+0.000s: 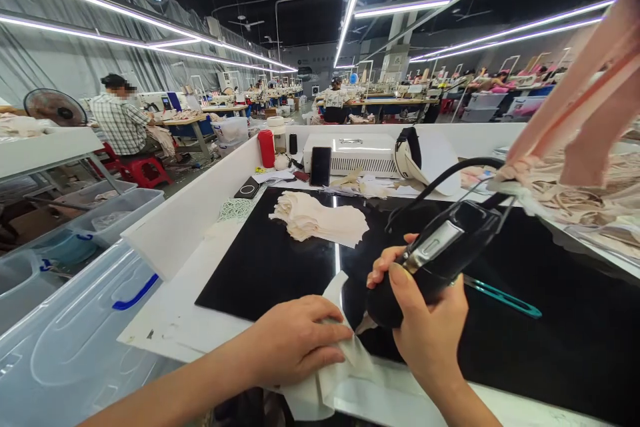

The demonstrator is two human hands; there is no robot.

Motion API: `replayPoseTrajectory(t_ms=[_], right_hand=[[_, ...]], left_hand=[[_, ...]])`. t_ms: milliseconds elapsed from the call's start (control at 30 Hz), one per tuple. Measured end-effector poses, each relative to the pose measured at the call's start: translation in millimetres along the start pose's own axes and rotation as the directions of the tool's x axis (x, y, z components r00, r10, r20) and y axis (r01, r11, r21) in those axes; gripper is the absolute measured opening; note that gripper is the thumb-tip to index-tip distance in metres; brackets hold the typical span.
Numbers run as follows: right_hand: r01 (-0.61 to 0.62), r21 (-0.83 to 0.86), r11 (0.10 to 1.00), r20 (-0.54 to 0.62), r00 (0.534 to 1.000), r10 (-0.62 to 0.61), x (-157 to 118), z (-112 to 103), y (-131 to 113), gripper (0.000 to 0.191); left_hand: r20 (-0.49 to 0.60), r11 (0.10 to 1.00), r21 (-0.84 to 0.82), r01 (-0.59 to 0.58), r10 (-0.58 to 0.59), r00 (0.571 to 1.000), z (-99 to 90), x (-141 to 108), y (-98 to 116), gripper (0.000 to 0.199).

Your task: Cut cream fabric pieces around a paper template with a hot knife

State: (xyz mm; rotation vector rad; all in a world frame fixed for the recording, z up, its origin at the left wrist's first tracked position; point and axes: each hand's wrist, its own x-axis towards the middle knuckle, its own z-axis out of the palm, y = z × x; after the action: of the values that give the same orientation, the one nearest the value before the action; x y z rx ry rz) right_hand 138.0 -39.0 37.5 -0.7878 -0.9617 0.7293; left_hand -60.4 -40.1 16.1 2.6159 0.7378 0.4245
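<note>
My right hand (430, 320) is wrapped around a black corded hand-held power tool (450, 240) with a silver plate on its side. The tool's rounded end is low, close to the black board (500, 360). My left hand (305, 337) lies to its left, fingers and thumb closed on a cream fabric piece (345, 363) at the board's front edge. Part of this fabric hangs over the edge, and some lies under the hand. Further back on the board is a stack of cream fabric pieces (320, 217). A slim teal-handled tool (505, 297) lies right of my right hand.
Behind the board stand a white vented box (350, 153), a phone (321, 167) and a red container (267, 149). Pink fabric strips (565, 100) hang at right, above heaped fabric (580, 200). Clear bins (65, 347) stand at left. A person (120, 120) sits beyond.
</note>
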Motion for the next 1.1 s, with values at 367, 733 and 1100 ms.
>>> replayPoseTrajectory(t_ms=[367,733,1100], right_hand=[[-0.009,0.014,1.000,-0.038,0.999,0.009,-0.4,4.3,1.2,0.041],[0.034,0.053,0.998,-0.037,0.999,-0.032,7.4,16.3,13.6,0.036],[0.048,0.047,0.998,-0.057,0.997,-0.045,12.7,21.1,17.8,0.030]], left_hand=[[0.009,0.996,0.084,-0.019,0.019,1.000,5.2,-3.5,-5.3,0.031],[0.019,0.991,0.131,0.009,-0.012,1.000,5.3,-5.5,-5.3,0.034],[-0.004,0.992,0.121,0.032,-0.031,1.000,9.2,-5.9,-6.9,0.035]])
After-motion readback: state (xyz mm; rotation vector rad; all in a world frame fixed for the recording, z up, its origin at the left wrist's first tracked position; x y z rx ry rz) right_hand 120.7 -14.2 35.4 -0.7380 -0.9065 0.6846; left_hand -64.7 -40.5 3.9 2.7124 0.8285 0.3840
